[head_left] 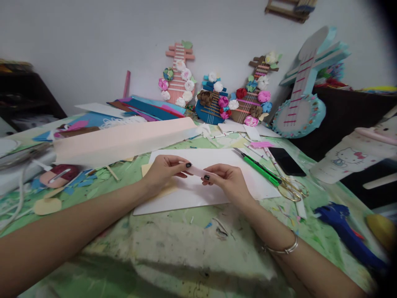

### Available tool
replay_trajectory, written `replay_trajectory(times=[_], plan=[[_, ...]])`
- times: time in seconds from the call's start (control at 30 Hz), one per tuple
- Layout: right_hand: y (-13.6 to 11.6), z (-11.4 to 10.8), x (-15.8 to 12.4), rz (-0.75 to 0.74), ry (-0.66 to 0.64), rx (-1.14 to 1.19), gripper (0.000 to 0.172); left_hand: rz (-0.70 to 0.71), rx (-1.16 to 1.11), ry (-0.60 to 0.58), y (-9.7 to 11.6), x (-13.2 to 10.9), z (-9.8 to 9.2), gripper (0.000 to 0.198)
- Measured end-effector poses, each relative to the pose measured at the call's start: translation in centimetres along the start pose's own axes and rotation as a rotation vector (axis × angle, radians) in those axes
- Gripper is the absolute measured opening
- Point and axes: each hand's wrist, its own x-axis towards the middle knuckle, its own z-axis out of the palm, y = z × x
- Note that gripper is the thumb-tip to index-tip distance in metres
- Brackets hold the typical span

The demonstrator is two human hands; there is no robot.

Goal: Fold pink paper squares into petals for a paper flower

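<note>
Between my two hands is a small pale pink strip of paper [196, 170], stretched just above a white board [189, 199]. My left hand [164, 171] pinches its left end between thumb and fingers. At the other end, the thumb and fingers of my right hand [230, 182] close on the strip. A cream piece of paper [166, 191] lies on the board under my left hand. Right of my right hand, a green utility knife [260, 169] rests across the board's edge, with gold-handled scissors [293, 189] beside it.
A black phone [287, 161], a blue glue gun [344, 231] and a white cup [347, 155] are on the right. A long peach paper sheet [124, 138] spans the left back. Decorated paper instruments, including a pink one [178, 78], lean on the wall. Scraps litter the green tablecloth [186, 244].
</note>
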Motion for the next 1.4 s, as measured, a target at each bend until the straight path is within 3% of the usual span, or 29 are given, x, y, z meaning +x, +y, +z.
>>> replay_trajectory(times=[0.17, 0.4, 0.9, 1.2, 1.4], plan=[[0.17, -0.67, 0.34, 0.153, -0.067, 0.219, 0.033, -0.066, -0.086, -0.081, -0.12, 0.28, -0.31, 0.031], [0.08, -0.86, 0.13, 0.187, -0.077, 0.278, 0.032, -0.063, -0.131, -0.09, -0.07, 0.21, -0.25, 0.03], [0.11, -0.72, 0.09, 0.255, -0.148, 0.357, 0.026, -0.083, -0.067, 0.02, 0.11, 0.24, -0.05, 0.022], [-0.07, -0.56, -0.13, 0.289, -0.203, 0.369, 0.02, -0.111, -0.111, -0.208, -0.25, -0.08, 0.24, 0.031], [-0.3, -0.46, -0.19, 0.317, -0.231, 0.399, 0.021, -0.09, -0.079, -0.196, -0.3, -0.06, 0.12, 0.024]])
